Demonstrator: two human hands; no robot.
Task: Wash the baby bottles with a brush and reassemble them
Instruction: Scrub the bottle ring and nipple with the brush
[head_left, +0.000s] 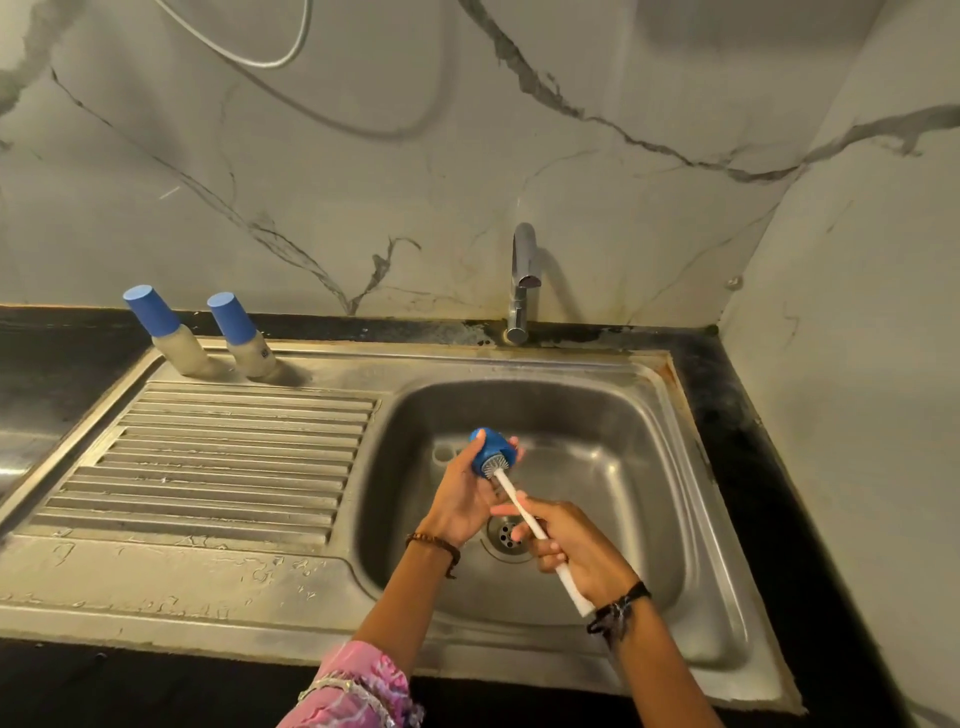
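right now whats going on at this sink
A person is scrubbing a small blue plastic bottle cap over the stainless steel sink basin. The left hand holds the cap, and the right hand grips the white-handled bottle brush, whose bristles are pushed into the cap's open end. Two capped baby bottles with blue caps stand at the back of the ribbed drainboard. No water is seen running from the chrome tap.
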